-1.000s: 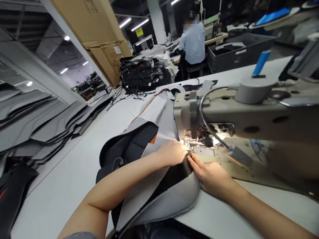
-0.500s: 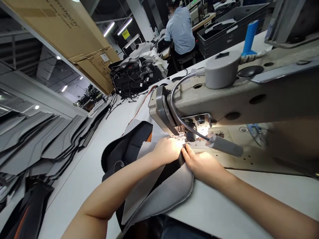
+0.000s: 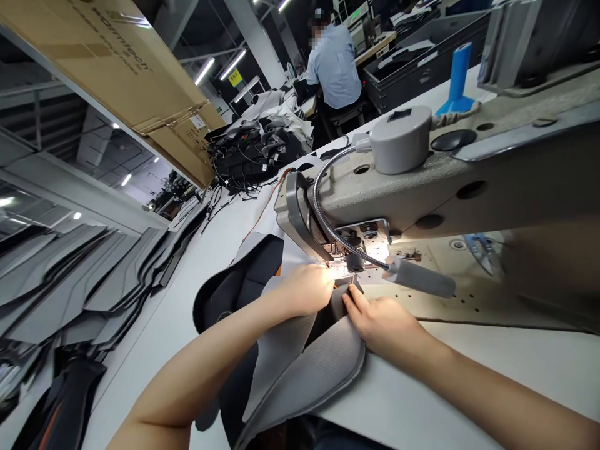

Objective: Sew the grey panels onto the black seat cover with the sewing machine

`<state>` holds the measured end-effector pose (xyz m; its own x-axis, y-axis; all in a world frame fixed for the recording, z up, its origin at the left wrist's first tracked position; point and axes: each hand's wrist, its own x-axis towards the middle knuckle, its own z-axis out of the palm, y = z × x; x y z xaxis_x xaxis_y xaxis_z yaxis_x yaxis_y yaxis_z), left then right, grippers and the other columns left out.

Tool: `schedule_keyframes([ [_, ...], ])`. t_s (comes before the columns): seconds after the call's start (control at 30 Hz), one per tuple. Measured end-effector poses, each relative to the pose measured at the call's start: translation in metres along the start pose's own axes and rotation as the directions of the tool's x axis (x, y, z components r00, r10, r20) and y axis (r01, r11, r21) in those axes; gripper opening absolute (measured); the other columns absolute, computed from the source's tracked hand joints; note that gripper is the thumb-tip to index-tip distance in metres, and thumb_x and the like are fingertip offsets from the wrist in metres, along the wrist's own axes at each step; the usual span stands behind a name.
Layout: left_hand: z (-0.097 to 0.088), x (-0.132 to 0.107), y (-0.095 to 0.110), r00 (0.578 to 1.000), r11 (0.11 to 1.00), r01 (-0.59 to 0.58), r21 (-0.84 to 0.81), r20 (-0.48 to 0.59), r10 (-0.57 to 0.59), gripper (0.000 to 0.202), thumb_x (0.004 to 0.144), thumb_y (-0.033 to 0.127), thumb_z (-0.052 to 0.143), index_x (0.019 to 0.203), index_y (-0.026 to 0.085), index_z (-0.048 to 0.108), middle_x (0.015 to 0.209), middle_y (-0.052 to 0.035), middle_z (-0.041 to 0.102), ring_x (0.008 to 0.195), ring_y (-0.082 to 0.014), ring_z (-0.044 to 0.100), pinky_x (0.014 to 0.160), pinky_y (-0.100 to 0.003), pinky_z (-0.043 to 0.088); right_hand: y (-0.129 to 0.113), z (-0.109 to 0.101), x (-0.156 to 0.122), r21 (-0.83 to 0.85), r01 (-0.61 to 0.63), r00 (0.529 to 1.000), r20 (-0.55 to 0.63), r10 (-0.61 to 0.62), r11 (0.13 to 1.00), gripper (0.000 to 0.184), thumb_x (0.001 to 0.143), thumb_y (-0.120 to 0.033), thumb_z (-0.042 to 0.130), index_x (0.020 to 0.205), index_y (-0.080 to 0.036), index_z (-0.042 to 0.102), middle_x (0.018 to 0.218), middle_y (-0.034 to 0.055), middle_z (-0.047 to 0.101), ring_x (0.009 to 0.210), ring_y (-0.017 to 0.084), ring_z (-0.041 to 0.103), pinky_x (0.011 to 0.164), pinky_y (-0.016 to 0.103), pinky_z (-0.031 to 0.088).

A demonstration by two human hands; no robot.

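Note:
A grey and black padded fabric piece [image 3: 309, 372] lies folded on the table in front of the sewing machine [image 3: 375, 187]. Its upper edge reaches the lit needle area. My left hand [image 3: 309, 289] is closed on the fabric just left of the needle, its fingertips mostly hidden from me. Right of it, my right hand [image 3: 384, 319] pinches the dark edge of the same piece between thumb and fingers. A small lamp [image 3: 424, 278] on a bendy metal neck shines on the spot between both hands.
Stacks of grey cut panels [image 3: 60, 275] fill the left side. A large cardboard box [image 3: 117, 69] rises at upper left, and a heap of dark pieces [image 3: 257, 147] lies behind the machine. A person in a light blue shirt [image 3: 335, 65] sits beyond, beside a grey crate [image 3: 422, 59].
My left hand has shifted slightly left and down, and a gap has opened between my hands, showing more dark fabric. The view has tilted a little.

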<state>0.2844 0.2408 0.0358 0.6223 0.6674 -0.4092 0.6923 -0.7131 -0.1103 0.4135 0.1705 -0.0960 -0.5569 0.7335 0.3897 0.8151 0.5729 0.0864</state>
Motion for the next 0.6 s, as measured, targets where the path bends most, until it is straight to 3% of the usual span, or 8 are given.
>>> schedule_keyframes([
  [0.1, 0.001, 0.005, -0.001, 0.999, 1.0, 0.028, 0.012, -0.036, -0.028, 0.028, 0.089, 0.015, 0.034, 0.088, 0.017, 0.063, 0.093, -0.0051, 0.067, 0.084, -0.0201, 0.06, 0.074, -0.029, 0.045, 0.0, 0.005, 0.003, -0.006, -0.023, 0.999, -0.039, 0.023, 1.0, 0.047, 0.069, -0.008, 0.051, 0.114, -0.005, 0.063, 0.117, 0.025, 0.059, 0.047, 0.017, 0.058, 0.042, 0.028, 0.04],
  [0.23, 0.01, 0.007, 0.003, 0.992, 0.997, 0.079, 0.018, -0.101, -0.077, 0.029, 0.089, 0.018, 0.035, 0.085, 0.017, 0.064, 0.087, -0.0055, 0.067, 0.081, -0.0211, 0.061, 0.073, -0.031, 0.046, 0.0, 0.008, 0.007, 0.017, -0.053, 0.998, -0.027, 0.053, 0.998, 0.048, 0.068, -0.005, 0.049, 0.115, -0.003, 0.062, 0.119, 0.0262, 0.057, 0.046, 0.016, 0.056, 0.042, 0.029, 0.041],
  [0.33, 0.016, 0.006, 0.004, 0.989, 0.996, 0.089, -0.014, -0.116, -0.091, 0.032, 0.089, 0.018, 0.033, 0.094, 0.018, 0.065, 0.092, -0.0053, 0.067, 0.086, -0.0215, 0.061, 0.078, -0.032, 0.047, 0.006, 0.0, 0.006, 0.113, -0.073, 0.997, 0.009, 0.072, 0.991, 0.054, 0.067, -0.005, 0.051, 0.12, -0.003, 0.057, 0.121, 0.0266, 0.056, 0.054, 0.018, 0.059, 0.048, 0.031, 0.045],
  [0.4, 0.016, 0.0, 0.001, 0.993, 0.998, 0.035, -0.059, -0.113, -0.042, 0.035, 0.087, 0.016, 0.034, 0.11, 0.02, 0.061, 0.104, -0.0039, 0.065, 0.099, -0.0206, 0.057, 0.086, -0.032, 0.045, 0.016, -0.014, 0.0, 0.256, -0.056, 0.998, 0.006, 0.056, 0.965, 0.053, 0.066, -0.011, 0.056, 0.119, -0.006, 0.057, 0.12, 0.0232, 0.057, 0.074, 0.024, 0.062, 0.063, 0.036, 0.049],
  [0.5, 0.008, -0.013, -0.009, 0.997, 0.999, 0.033, -0.013, -0.072, -0.034, 0.045, 0.079, 0.02, 0.045, 0.124, 0.022, 0.052, 0.121, -0.0069, 0.056, 0.112, -0.0246, 0.049, 0.092, -0.037, 0.043, 0.03, -0.039, -0.011, 0.459, -0.004, 1.0, -0.001, 0.005, 0.888, 0.041, 0.063, -0.029, 0.065, 0.102, -0.016, 0.062, 0.113, 0.0142, 0.059, 0.104, 0.03, 0.052, 0.082, 0.041, 0.044],
  [0.6, -0.008, -0.024, -0.017, 0.992, 0.987, 0.123, 0.104, -0.054, -0.117, 0.037, 0.079, 0.019, 0.044, 0.112, 0.018, 0.059, 0.111, -0.0123, 0.057, 0.101, -0.0274, 0.053, 0.085, -0.04, 0.044, 0.026, -0.051, -0.011, 0.443, 0.108, 0.993, -0.013, -0.114, 0.89, 0.015, 0.064, -0.023, 0.066, 0.077, -0.019, 0.059, 0.083, 0.0072, 0.063, 0.088, 0.025, 0.057, 0.076, 0.037, 0.044],
])
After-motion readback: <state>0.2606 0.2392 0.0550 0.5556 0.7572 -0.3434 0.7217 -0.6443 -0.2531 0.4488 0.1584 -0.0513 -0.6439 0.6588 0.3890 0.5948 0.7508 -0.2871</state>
